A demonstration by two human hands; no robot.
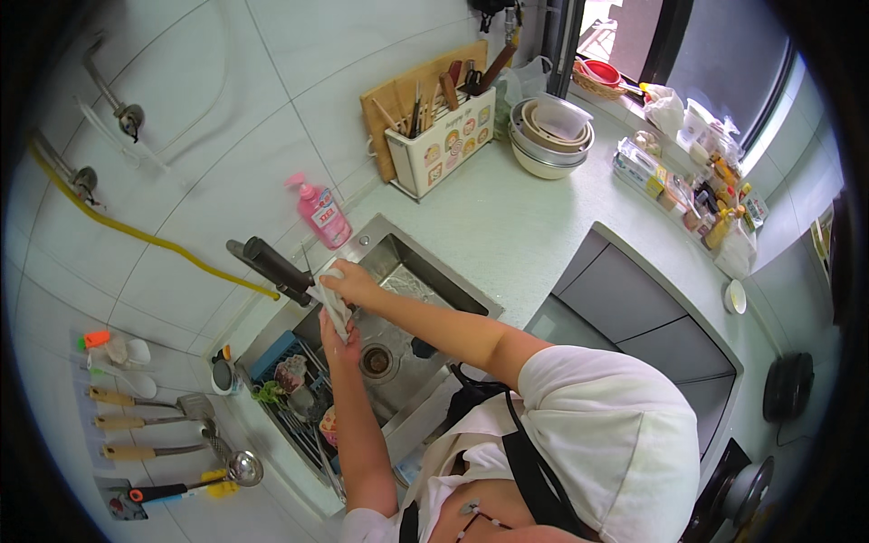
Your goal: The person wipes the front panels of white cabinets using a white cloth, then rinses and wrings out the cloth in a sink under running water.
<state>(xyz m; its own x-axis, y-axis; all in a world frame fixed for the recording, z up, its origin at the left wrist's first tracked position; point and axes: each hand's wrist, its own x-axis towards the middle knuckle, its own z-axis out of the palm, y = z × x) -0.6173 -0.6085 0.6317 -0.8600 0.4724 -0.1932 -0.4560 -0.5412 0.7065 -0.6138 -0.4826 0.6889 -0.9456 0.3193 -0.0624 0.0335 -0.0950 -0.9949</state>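
Under the black faucet [276, 270], both my hands grip a whitish cloth [336, 306] over the metal sink [412, 294]. My right hand [356, 283] is closed on its upper end. Lower down, my left hand [340, 341] is closed on the other end. The fingers partly cover the cloth, and its full shape cannot be made out. Below my hands, the round drain [377, 361] shows in the sink bottom. A pink pump bottle [324, 215] stands behind the sink, near the faucet.
A blue drying rack [276, 354] holds small items at the sink's left. Beyond the sink stand a white utensil holder [441, 145], a wooden cutting board [387, 101] and stacked bowls [550, 136]. Ladles and spatulas [149, 421] hang on the left wall. Seasoning bottles [715, 204] line the window side.
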